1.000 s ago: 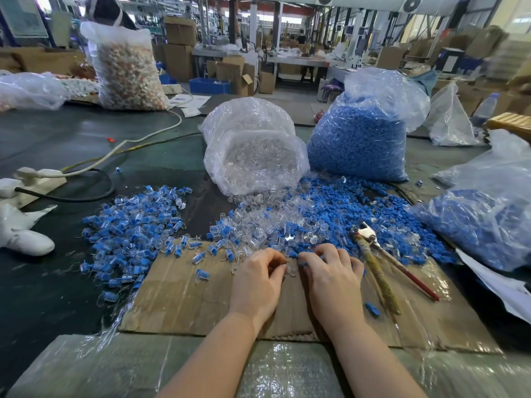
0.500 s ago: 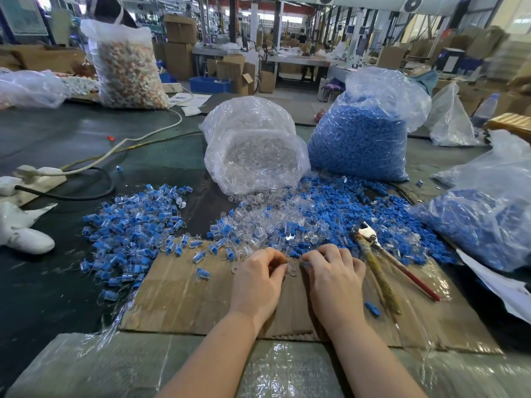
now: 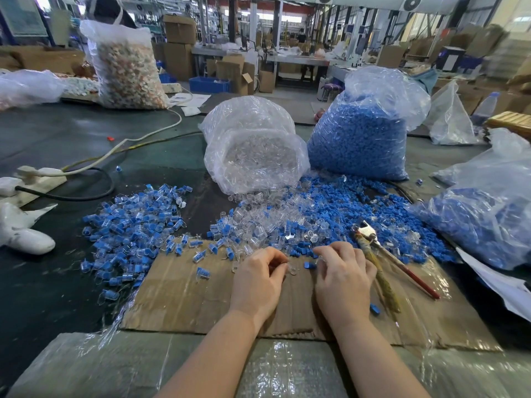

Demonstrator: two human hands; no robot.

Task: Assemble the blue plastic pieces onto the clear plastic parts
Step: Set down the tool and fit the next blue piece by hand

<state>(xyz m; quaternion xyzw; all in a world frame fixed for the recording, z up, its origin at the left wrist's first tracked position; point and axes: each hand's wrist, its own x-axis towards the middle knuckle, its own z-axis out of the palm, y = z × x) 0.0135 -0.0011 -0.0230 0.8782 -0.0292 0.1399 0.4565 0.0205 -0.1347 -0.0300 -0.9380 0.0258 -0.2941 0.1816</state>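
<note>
Workshop table fills the frame, a cardboard sheet at lower centre. Clear bag and blue bag stand upper centre, loose parts spilled below them; finished pieces lie centre left. Left hand pinches a clear part. Right hand curls beside a blue piece; its grip is hidden. Best to align the openings squarely before pressing.

A factory assembly hall. A long dark desk carries bulging plastic sacks of small moulded parts, one blue, one clear, with loose heaps spilled around. Behind stand stacked cardboard boxes, a blue crate, more workbenches and support columns.
</note>
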